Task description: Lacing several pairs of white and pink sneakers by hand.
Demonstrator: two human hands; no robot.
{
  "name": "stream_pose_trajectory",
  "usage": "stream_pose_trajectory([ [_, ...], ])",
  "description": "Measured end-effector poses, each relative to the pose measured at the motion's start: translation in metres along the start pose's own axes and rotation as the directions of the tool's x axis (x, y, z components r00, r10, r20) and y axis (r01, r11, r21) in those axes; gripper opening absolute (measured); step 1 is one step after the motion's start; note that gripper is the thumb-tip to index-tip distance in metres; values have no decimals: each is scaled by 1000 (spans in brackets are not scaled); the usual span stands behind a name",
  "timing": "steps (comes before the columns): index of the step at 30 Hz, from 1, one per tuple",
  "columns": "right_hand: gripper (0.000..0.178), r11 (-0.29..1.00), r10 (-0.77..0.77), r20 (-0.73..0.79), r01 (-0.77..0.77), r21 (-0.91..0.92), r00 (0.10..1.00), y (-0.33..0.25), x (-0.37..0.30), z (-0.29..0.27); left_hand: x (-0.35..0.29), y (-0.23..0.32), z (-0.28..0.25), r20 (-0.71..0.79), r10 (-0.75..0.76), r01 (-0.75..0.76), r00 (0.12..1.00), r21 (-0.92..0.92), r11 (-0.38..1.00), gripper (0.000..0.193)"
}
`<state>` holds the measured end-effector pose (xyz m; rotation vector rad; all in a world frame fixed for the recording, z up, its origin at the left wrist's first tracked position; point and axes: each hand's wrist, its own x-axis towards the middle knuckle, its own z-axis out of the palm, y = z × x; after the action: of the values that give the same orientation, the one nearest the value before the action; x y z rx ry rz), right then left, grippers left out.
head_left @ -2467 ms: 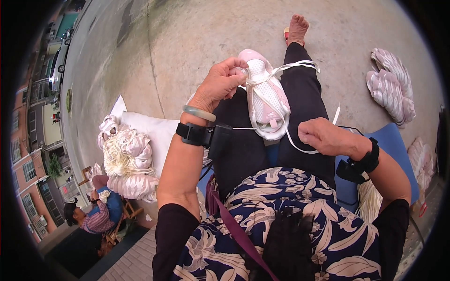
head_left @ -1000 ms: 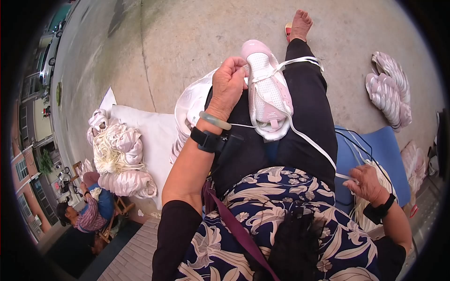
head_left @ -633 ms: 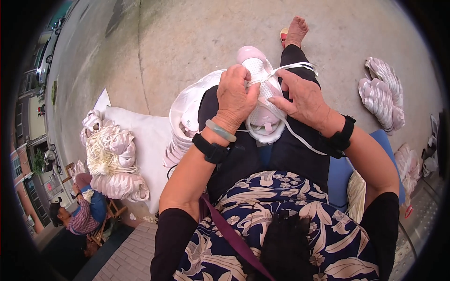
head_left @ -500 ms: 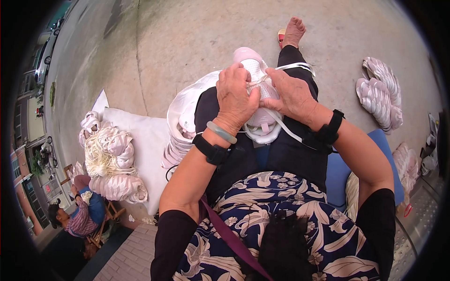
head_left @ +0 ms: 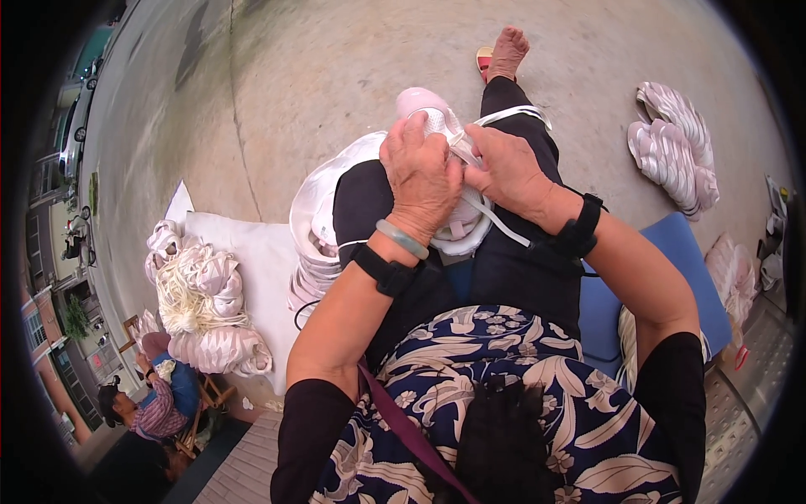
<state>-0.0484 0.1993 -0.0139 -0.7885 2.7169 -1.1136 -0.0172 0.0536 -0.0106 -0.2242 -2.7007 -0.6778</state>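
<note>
A pink-and-white shoe upper (head_left: 414, 102) lies across my lap between my thighs, its rounded toe pointing away from me. My left hand (head_left: 420, 172) is closed over its left side, fingers curled and covering much of the lacing area. On the right side, my right hand (head_left: 510, 168) pinches a white shoelace (head_left: 518, 111) near the eyelets, thumb bent toward the left hand. One lace end trails over my right leg; another strand hangs back toward my right wrist. The exact fingertip contact is partly hidden.
Stacked pink-white uppers (head_left: 312, 231) stand against my left thigh. On a white sheet (head_left: 260, 252) at the left lie more uppers and a tangle of cream laces (head_left: 189, 290). Another bundle of uppers (head_left: 676, 155) rests on the ground at right, past a blue seat (head_left: 680, 260). A person (head_left: 159, 403) sits at far left.
The view has shifted slightly. My left hand has turned and now covers more of the shoe upper's middle; both hands remain at the lacing.
</note>
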Motion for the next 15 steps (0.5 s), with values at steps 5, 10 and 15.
stream_pose_trajectory([
  [5, 27, 1000, 1, 81, 0, -6, 997, -4, 2, -6, 3, 2, -1, 15, -51, 50, 999, 35, 998, 20],
  [10, 35, 1000, -22, 33, 23, -21, 999, 4, 1, -1, 8, 0, -2, 46, -54, 51, 997, 54, 997, 23],
  [15, 34, 999, -1, 40, -1, 52, 999, 7, 2, 1, 8, -3, -1, 124, -89, 83, 988, 51, 995, 33],
])
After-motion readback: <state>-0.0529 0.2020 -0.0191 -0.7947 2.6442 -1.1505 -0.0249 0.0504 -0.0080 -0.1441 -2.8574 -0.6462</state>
